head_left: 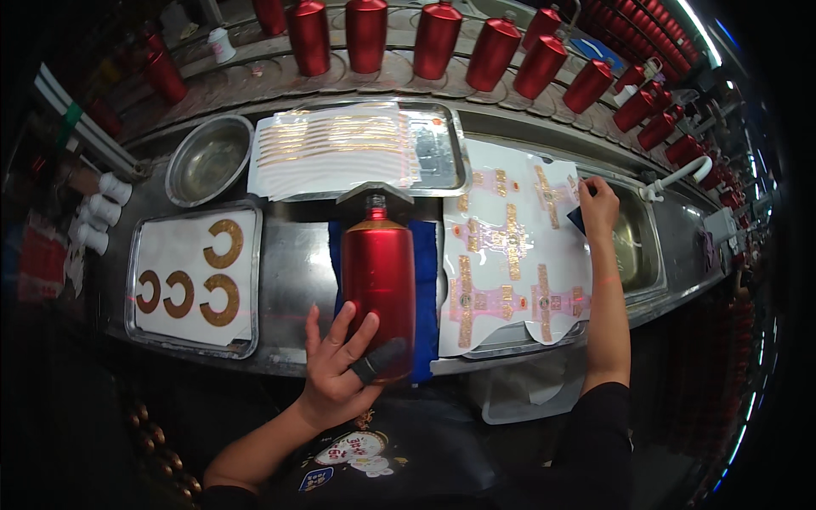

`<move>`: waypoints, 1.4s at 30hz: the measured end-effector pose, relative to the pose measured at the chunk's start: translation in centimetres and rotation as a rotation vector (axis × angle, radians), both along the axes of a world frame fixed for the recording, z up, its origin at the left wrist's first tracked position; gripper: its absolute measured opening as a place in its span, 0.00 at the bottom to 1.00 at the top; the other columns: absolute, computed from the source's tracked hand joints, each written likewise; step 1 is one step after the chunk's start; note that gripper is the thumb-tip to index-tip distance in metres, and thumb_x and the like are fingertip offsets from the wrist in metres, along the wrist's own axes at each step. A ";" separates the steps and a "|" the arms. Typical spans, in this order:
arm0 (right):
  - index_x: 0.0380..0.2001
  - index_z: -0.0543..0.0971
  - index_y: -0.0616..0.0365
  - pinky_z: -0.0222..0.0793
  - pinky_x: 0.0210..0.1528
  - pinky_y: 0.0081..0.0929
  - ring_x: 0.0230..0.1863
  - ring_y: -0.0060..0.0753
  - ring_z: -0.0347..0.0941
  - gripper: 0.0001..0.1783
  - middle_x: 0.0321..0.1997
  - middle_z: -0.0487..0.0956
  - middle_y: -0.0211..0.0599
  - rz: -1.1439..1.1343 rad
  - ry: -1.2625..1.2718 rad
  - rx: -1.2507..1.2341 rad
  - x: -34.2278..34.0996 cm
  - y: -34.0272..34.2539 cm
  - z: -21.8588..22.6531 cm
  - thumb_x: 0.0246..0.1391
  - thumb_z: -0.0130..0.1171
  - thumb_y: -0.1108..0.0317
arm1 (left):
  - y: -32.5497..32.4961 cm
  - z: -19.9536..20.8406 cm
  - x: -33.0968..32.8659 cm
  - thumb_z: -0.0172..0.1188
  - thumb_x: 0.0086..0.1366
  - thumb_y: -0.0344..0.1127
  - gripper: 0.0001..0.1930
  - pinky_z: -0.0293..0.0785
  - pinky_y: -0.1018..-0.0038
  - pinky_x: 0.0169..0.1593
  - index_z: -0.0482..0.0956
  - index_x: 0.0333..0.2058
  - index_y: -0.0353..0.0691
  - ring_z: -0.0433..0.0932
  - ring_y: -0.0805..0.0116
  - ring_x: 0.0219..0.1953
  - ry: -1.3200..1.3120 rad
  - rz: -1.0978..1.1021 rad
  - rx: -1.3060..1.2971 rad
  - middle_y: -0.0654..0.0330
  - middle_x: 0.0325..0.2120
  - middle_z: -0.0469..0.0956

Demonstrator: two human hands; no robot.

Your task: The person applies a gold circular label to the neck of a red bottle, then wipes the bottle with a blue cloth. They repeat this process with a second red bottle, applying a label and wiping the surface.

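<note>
Progress-wise you're early on this bottle, going by how things lie. Starting at the left, the tray (136,280) has four gold C-shaped collar labels (223,300) on its white sheet, none lifted. Next over, your left hand (336,370) is clamped around the base of the red bottle (378,272), which lies on its side on the blue cloth (425,289) with its neck pointing away from you; one finger wears a dark cot (thumb, I think). The bottle's upward face looks bare red, so no label is on yet as far as I can see, though the underside is hidden. Behind it, a tray of gold strip labels (340,144) looks full. To the right, the sheet of gold-and-pink labels (510,255) is mostly intact, and your right hand (597,206) is up at its far corner, fingers curled on something dark blue, maybe a scraper or pad, too small to tell. I can't tell if you're peeling a label or just pressing there. So the front, strip and collar labels all seem left to do. The row of red bottles (442,38) at the back is too dim and warped to judge as labelled or not, and the right edge beyond the sink (637,246) is just blur.
</note>
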State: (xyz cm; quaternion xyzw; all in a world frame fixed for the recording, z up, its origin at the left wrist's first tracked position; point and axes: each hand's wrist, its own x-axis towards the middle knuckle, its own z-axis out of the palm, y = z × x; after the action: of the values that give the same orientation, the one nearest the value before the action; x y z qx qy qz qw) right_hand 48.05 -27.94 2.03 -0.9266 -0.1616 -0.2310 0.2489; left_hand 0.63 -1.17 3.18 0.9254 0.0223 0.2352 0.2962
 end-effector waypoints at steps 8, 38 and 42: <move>0.32 0.81 0.61 0.72 0.35 0.30 0.27 0.39 0.78 0.07 0.28 0.82 0.43 0.332 -0.019 -0.022 -8.3 7.3 9.8 0.55 0.64 0.68 | 1.5 0.5 0.5 0.80 0.49 0.41 0.39 0.49 0.39 0.70 0.77 0.61 0.41 0.59 0.36 0.71 -0.005 0.017 -0.223 0.32 0.70 0.54; 0.37 0.82 0.62 0.74 0.36 0.27 0.30 0.28 0.79 0.08 0.26 0.81 0.40 1.106 0.755 0.203 -20.9 26.3 13.7 0.54 0.65 0.72 | 8.2 11.8 1.2 0.67 0.63 0.27 0.13 0.75 0.79 0.29 0.70 0.38 0.28 0.79 0.78 0.24 0.275 0.271 -0.798 0.58 0.24 0.82; 0.49 0.81 0.54 0.76 0.35 0.33 0.30 0.39 0.77 0.17 0.39 0.83 0.42 0.877 0.223 0.121 -24.8 24.0 15.4 0.55 0.66 0.70 | 9.3 12.2 0.8 0.68 0.63 0.30 0.16 0.75 0.77 0.29 0.71 0.41 0.27 0.79 0.75 0.23 0.366 0.245 -0.864 0.57 0.22 0.81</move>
State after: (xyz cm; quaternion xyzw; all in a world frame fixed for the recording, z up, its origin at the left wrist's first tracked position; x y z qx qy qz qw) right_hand 23.22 -3.93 17.44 -0.7738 -0.4970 -0.0117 0.3926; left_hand 1.44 8.17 15.33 0.7345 0.2786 0.0707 0.6148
